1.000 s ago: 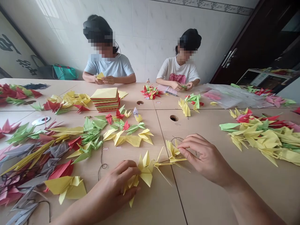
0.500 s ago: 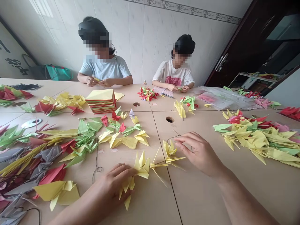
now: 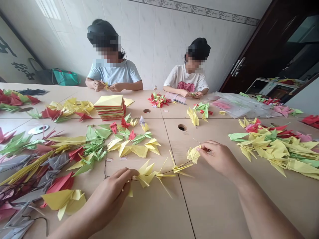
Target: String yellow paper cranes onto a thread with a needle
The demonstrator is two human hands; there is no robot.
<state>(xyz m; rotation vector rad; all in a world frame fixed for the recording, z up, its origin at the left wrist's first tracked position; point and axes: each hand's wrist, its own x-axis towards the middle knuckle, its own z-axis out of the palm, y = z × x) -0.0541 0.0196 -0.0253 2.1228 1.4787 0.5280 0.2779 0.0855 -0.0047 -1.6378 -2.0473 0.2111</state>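
Observation:
Several yellow paper cranes (image 3: 146,174) hang along a dark string between my two hands above the table. My left hand (image 3: 112,192) is closed at the left end of this string, with a yellow crane partly hidden beneath its fingers. At the right end, my right hand (image 3: 216,154) pinches the edge of another yellow crane (image 3: 193,155). A thin end of thread or needle sticks up beside that crane. Between them, a spiky yellow crane (image 3: 178,168) sits on the string.
Mixed folded paper (image 3: 59,181) covers the table's left side. A square paper stack (image 3: 110,108) stands farther back. Yellow and green cranes (image 3: 276,149) lie at right. Two people (image 3: 113,73) sit across, folding small paper pieces. The table (image 3: 154,212) has round holes.
My right hand has closed on the end crane and moved slightly right. My left hand has shifted left, and the cranes are spread farther apart along the string.

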